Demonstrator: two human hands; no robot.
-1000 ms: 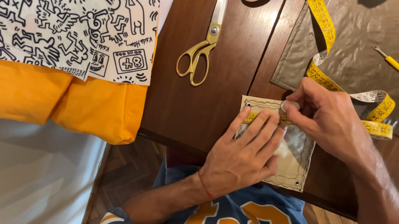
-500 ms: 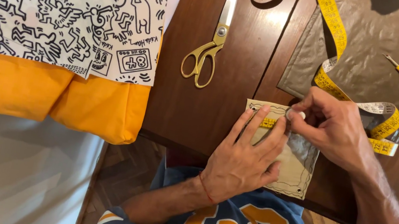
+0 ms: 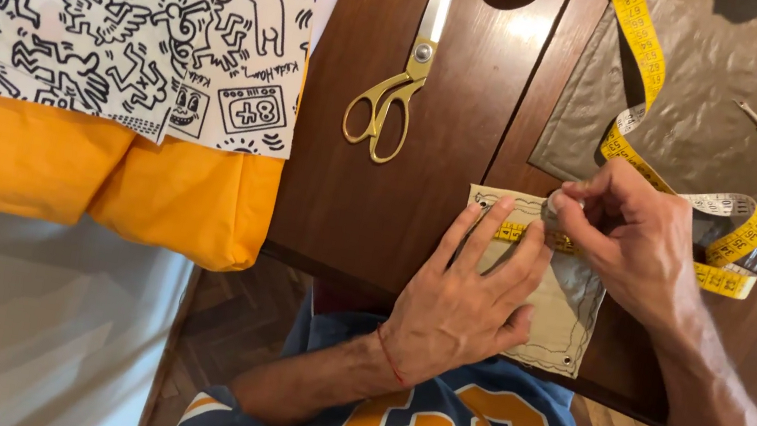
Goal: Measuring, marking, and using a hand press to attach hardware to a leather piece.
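Left hand (image 3: 465, 303) stays flat, fingers spread, pinning the beige fabric patch (image 3: 556, 317). Right hand (image 3: 633, 238), at 2 o'clock, has shifted slightly, pinching the yellow measuring tape (image 3: 734, 239) across it.

A dark brown wooden table (image 3: 378, 213) stands on a herringbone parquet floor (image 3: 227, 341), light glinting off its top.

Left hand (image 3: 470, 304) flat, right hand (image 3: 633, 233) pinching.
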